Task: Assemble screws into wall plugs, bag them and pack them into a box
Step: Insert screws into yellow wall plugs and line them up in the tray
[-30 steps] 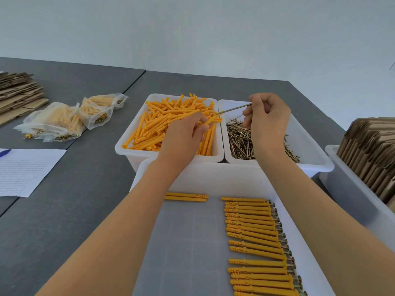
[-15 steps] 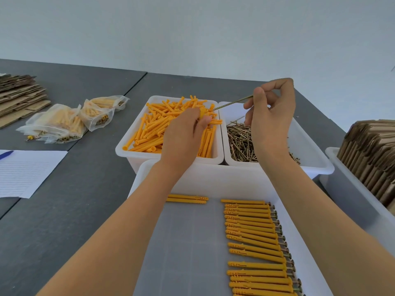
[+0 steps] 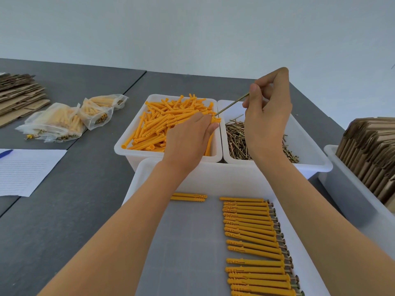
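Observation:
My left hand [image 3: 190, 137] grips an orange wall plug [image 3: 214, 120] at the right edge of the white bin of orange plugs [image 3: 128, 144]. My right hand [image 3: 267, 116] pinches a long brass screw [image 3: 233, 103] over the white bin of screws [image 3: 316, 159]. The screw slants down to the left, and its tip meets the plug's open end. In the near white tray [image 3: 136, 184] lies a column of several plugs with screws in them [image 3: 252, 242], and two bare plugs [image 3: 188, 197] lie at the tray's far side.
Filled clear bags [image 3: 64, 122] lie on the grey table at the left, behind a lined sheet of paper [image 3: 25, 169] with a blue pen. Flat cardboard is stacked at the far left [image 3: 17, 92]. A white bin of folded cardboard boxes [image 3: 372, 159] stands at the right.
My right hand rose and drew back to the right with the screw, then angled its tip down to the plug. My left hand stayed at the plug bin and now holds a plug end up.

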